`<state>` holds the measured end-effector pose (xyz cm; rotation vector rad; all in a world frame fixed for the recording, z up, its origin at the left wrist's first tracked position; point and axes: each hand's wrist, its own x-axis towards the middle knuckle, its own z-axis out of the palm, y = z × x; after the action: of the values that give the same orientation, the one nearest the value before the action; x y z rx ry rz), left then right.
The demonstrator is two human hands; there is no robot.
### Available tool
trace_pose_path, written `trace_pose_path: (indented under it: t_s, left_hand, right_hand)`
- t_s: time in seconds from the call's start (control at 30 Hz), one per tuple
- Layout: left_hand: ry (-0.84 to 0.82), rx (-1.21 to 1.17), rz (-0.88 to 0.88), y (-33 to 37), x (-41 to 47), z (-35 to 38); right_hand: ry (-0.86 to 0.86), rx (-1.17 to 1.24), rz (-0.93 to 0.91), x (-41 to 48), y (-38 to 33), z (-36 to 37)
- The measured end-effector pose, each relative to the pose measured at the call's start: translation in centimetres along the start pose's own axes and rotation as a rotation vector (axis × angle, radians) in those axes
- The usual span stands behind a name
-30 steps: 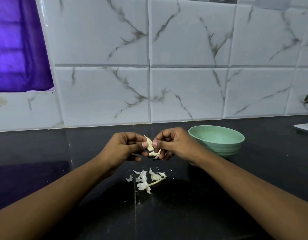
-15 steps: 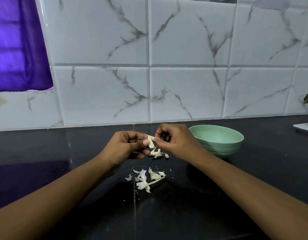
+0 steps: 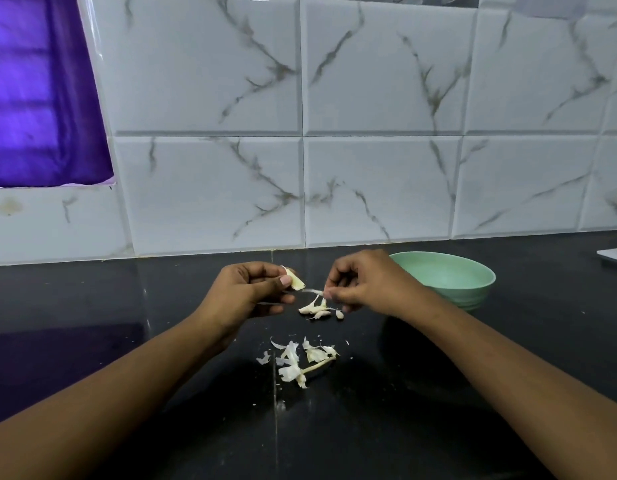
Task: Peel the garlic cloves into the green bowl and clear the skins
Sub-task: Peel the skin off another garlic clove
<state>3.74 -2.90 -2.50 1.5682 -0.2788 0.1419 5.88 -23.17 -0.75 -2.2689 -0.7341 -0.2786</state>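
Pinching the garlic clove (image 3: 295, 280) between the thumb and curled fingers (image 3: 285, 280) of your left hand (image 3: 246, 292), you held it up off the counter (image 3: 127, 341) with its free end toward your right hand (image 3: 365, 284). That hand's fingers (image 3: 334, 293) were closed on a thin strip of skin (image 3: 312, 291), which stretched from the clove's lower end across the gap between the two hands. I judge the firm left grip gave the right something to pull against.

The clove looked pale yellow and mostly bare where it showed past your thumb, with a papery tip at its top. Just below your right fingers a few small cloves (image 3: 319, 310) lay on the counter, handy for the next peel. Nearer you, below both hands, the shed skins (image 3: 300, 362) and a stalk sat in a loose heap, probably dropped there to be gathered later. The green bowl (image 3: 466, 299) stood just behind your right wrist, close enough to drop a clove in. What showed of its inside looked empty.
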Motion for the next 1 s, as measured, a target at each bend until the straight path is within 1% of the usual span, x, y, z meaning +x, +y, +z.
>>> trace_pose_path:
  t_s: [0.1, 0.17, 0.2, 0.3, 0.37, 0.63, 0.8, 0.87, 1.0]
  left_hand:
    - [0.013, -0.023, 0.013, 0.1, 0.1, -0.1]
    - [0.0, -0.024, 0.021, 0.1, 0.0, -0.1]
    - [-0.008, -0.019, 0.024, 0.1, -0.1, 0.0]
    - [-0.036, 0.001, 0.033, 0.0, -0.3, 0.2]
    - [-0.047, 0.007, 0.035, -0.1, -0.3, 0.3]
    - [-0.039, -0.008, 0.037, -0.2, -0.1, 0.5]
    - [-0.04, -0.013, 0.052, -0.1, -0.3, 0.6]
    - [-0.038, -0.014, 0.054, -0.1, -0.3, 0.7]
    - [-0.02, -0.03, 0.06, 0.0, -0.5, 0.9]
  right_hand:
    - [-0.167, 0.071, 0.045, -0.1, -0.1, 0.3]
    - [-0.231, 0.139, 0.058, -0.3, -0.2, 0.4]
    - [-0.216, 0.19, 0.056, -0.3, -0.4, 0.5]
    - [-0.065, 0.362, 0.051, -0.2, -0.6, 0.6]
    - [-0.019, 0.39, 0.034, -0.3, -0.8, 0.8]
    - [0.054, 0.25, -0.07, -0.4, -1.0, 1.2]
    - [0.077, 0.193, -0.099, -0.4, -0.9, 1.2]
    - [0.092, 0.136, -0.117, -0.5, -1.0, 1.2]
    - [0.191, -0.004, -0.173, -0.6, -1.0, 1.6]
